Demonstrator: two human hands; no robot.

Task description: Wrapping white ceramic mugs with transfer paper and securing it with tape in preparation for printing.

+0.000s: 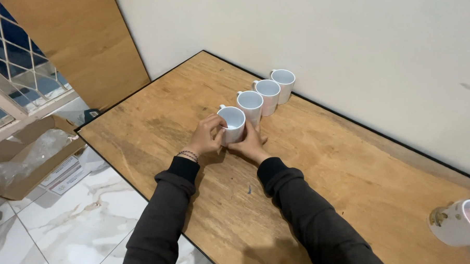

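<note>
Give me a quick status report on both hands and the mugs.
Left hand and right hand both clasp the nearest white mug. It stands upright, closing a row with three more white mugs on the wooden table. Nothing blocks the hands.

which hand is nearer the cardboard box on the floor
Left. The left hand grips the near mug on its box-facing side; the right hand holds the mug's other side, farther from the box.
</note>
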